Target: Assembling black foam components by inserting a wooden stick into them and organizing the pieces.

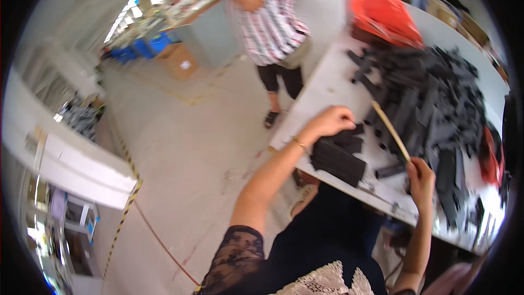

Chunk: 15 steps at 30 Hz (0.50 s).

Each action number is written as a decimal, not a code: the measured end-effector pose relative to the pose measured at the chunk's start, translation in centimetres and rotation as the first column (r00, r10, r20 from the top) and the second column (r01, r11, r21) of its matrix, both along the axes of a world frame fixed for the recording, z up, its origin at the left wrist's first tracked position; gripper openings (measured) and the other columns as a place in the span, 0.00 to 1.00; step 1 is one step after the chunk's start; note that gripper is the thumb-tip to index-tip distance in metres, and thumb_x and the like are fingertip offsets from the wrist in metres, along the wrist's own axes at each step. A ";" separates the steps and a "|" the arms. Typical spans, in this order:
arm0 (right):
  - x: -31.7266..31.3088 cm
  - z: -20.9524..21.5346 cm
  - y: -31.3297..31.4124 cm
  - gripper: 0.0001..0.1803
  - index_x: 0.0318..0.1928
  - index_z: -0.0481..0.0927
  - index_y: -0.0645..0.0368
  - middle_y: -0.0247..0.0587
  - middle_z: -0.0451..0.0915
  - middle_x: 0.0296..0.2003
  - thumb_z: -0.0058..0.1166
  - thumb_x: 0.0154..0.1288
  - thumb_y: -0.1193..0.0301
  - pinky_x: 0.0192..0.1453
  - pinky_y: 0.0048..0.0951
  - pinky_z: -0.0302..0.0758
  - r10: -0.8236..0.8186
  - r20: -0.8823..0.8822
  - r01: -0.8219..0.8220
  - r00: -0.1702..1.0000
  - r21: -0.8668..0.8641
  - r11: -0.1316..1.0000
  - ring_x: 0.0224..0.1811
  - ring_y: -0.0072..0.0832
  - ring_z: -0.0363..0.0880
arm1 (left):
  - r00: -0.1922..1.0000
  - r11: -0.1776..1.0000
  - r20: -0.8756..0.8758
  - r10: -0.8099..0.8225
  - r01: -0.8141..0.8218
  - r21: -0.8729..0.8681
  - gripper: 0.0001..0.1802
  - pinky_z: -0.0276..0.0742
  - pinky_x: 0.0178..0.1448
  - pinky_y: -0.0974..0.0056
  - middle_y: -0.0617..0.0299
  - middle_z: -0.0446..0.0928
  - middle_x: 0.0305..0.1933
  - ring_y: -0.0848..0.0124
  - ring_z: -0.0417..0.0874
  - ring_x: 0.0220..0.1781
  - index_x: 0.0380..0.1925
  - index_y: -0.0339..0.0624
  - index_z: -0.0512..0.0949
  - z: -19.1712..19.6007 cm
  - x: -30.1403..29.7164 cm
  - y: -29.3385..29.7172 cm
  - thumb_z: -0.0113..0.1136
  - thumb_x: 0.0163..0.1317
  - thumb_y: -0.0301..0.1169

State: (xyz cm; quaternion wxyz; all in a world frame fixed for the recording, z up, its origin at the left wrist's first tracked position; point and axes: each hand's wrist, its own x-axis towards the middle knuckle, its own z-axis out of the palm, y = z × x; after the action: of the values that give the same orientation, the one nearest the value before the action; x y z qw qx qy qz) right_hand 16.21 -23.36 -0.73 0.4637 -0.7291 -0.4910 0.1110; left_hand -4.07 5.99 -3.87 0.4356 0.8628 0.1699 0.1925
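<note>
In my right hand (421,181), near the table's front edge, I grip the lower end of a thin tan stick (391,131). Its free end points up and away over the edge of a heap of black tube-like fabric pieces (420,93). My left hand (334,121) hovers over the table's left side, fingers curled together; whatever they may hold is too small to make out. Just below that hand lies a small stack of flat black pieces (337,161). One short black roll (389,171) rests beside my right hand.
The white table (327,84) carries a red plastic bag (385,13) at its far end and another red item (489,155) at right. Beyond the table's left edge stands a person in a striped top (270,16). A cardboard box (177,61) sits on the floor farther back.
</note>
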 end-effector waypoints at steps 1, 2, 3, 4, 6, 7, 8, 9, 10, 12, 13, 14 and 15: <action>-0.3 0.1 0.0 0.07 0.40 0.80 0.67 0.33 0.74 0.23 0.57 0.67 0.74 0.29 0.24 0.65 0.016 0.056 -0.017 0.998 0.010 1.000 0.25 0.17 0.67 | 0.999 0.999 0.051 0.003 -0.001 -0.036 0.10 0.79 0.48 0.64 0.59 0.82 0.37 0.73 0.81 0.39 0.37 0.34 0.81 -0.6 -0.7 0.4 0.64 0.63 0.31; 0.0 0.0 -0.2 0.07 0.40 0.80 0.68 0.34 0.75 0.23 0.58 0.67 0.74 0.29 0.24 0.65 0.040 0.027 -0.040 0.999 -0.010 0.999 0.25 0.18 0.67 | 0.996 0.999 0.085 -0.006 0.009 -0.032 0.09 0.79 0.49 0.65 0.60 0.82 0.37 0.73 0.81 0.40 0.38 0.34 0.80 -0.7 -0.9 0.5 0.62 0.66 0.31; -0.4 0.4 -0.3 0.07 0.40 0.80 0.68 0.35 0.74 0.22 0.58 0.66 0.74 0.29 0.24 0.65 0.050 -0.007 -0.050 0.999 -0.041 0.998 0.24 0.18 0.68 | 0.998 1.000 0.064 0.003 -0.002 -0.019 0.09 0.79 0.49 0.65 0.60 0.81 0.37 0.72 0.81 0.40 0.38 0.34 0.80 -0.6 -1.6 0.4 0.60 0.66 0.30; 0.1 0.3 -0.7 0.08 0.41 0.80 0.68 0.37 0.75 0.23 0.59 0.66 0.75 0.29 0.24 0.65 0.064 0.006 -0.064 0.998 -0.048 0.997 0.24 0.19 0.69 | 0.999 1.000 0.038 0.022 -0.022 -0.001 0.08 0.78 0.49 0.65 0.60 0.80 0.38 0.71 0.80 0.41 0.39 0.34 0.80 0.1 -1.6 0.1 0.59 0.67 0.29; 0.6 1.1 -2.0 0.08 0.41 0.81 0.68 0.40 0.77 0.25 0.59 0.65 0.75 0.29 0.26 0.68 0.081 0.068 -0.078 0.994 -0.033 0.996 0.24 0.23 0.72 | 0.999 0.998 0.037 -0.007 0.005 0.058 0.08 0.76 0.47 0.66 0.60 0.79 0.38 0.71 0.79 0.40 0.39 0.34 0.80 1.2 -0.8 -0.8 0.59 0.67 0.29; 0.9 1.3 -2.6 0.08 0.41 0.81 0.68 0.40 0.77 0.25 0.59 0.65 0.75 0.29 0.26 0.68 0.057 0.063 -0.055 0.996 -0.029 0.998 0.24 0.23 0.72 | 1.000 0.998 0.023 0.001 -0.002 0.065 0.08 0.75 0.45 0.66 0.61 0.79 0.38 0.72 0.78 0.39 0.39 0.35 0.80 1.7 -0.5 -1.2 0.58 0.67 0.30; 1.2 1.4 -3.1 0.08 0.41 0.81 0.68 0.42 0.78 0.26 0.60 0.65 0.75 0.30 0.27 0.69 0.068 0.107 -0.065 0.992 -0.037 0.997 0.24 0.26 0.74 | 1.000 0.997 0.010 0.013 -0.014 0.072 0.08 0.74 0.43 0.67 0.61 0.79 0.38 0.72 0.78 0.38 0.39 0.35 0.80 1.9 -0.2 -1.5 0.58 0.68 0.30; 1.4 1.5 -3.4 0.09 0.41 0.81 0.67 0.44 0.79 0.27 0.60 0.64 0.75 0.31 0.28 0.70 0.084 0.151 -0.078 0.985 -0.042 0.996 0.25 0.28 0.75 | 1.000 0.997 0.025 0.003 -0.005 0.081 0.09 0.72 0.40 0.67 0.62 0.79 0.38 0.72 0.77 0.37 0.38 0.35 0.80 2.1 0.0 -1.8 0.58 0.67 0.31; 1.5 1.6 -3.6 0.09 0.41 0.81 0.67 0.44 0.79 0.27 0.60 0.64 0.75 0.31 0.28 0.70 0.071 0.148 -0.067 0.986 -0.037 0.997 0.25 0.28 0.75 | 1.000 0.996 0.022 -0.009 0.007 0.086 0.09 0.72 0.40 0.67 0.62 0.79 0.38 0.72 0.77 0.37 0.38 0.35 0.80 2.2 0.1 -2.0 0.58 0.67 0.31; 1.9 1.7 -4.0 0.09 0.41 0.81 0.68 0.46 0.80 0.28 0.61 0.62 0.75 0.33 0.30 0.72 0.068 0.170 -0.059 0.983 -0.056 0.997 0.26 0.33 0.78 | 1.000 0.992 0.023 -0.005 0.002 0.123 0.08 0.73 0.41 0.67 0.63 0.79 0.37 0.72 0.78 0.38 0.37 0.36 0.80 2.7 0.1 -2.4 0.60 0.66 0.30; 2.1 1.6 -4.0 0.09 0.41 0.81 0.68 0.46 0.80 0.28 0.61 0.62 0.75 0.33 0.30 0.72 0.062 0.169 -0.054 0.984 -0.054 0.997 0.26 0.33 0.78 | 1.000 0.992 0.022 -0.011 0.008 0.125 0.08 0.73 0.41 0.67 0.63 0.79 0.37 0.72 0.78 0.38 0.37 0.36 0.80 3.0 0.1 -2.6 0.60 0.66 0.30; 2.3 1.4 -4.0 0.09 0.41 0.81 0.68 0.46 0.80 0.29 0.61 0.62 0.74 0.33 0.31 0.73 0.063 0.167 -0.054 0.984 -0.058 0.997 0.26 0.34 0.78 | 1.000 0.990 0.021 -0.002 0.000 0.140 0.08 0.73 0.41 0.67 0.63 0.80 0.37 0.72 0.78 0.37 0.37 0.36 0.81 3.3 0.1 -2.8 0.61 0.65 0.30; 2.3 1.4 -3.8 0.09 0.41 0.82 0.67 0.46 0.80 0.29 0.61 0.62 0.74 0.33 0.32 0.73 0.070 0.165 -0.060 0.984 -0.060 0.996 0.27 0.35 0.79 | 1.000 0.987 0.020 0.011 -0.014 0.158 0.07 0.73 0.41 0.67 0.63 0.80 0.37 0.72 0.78 0.37 0.36 0.36 0.81 3.6 -0.2 -2.8 0.62 0.64 0.30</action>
State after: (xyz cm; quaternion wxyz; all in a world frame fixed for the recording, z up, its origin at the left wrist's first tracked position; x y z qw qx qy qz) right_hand 18.54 -27.15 0.65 0.3967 -0.7319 -0.5485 0.0779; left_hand -4.25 3.15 -0.31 0.3662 0.8916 0.1553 0.2164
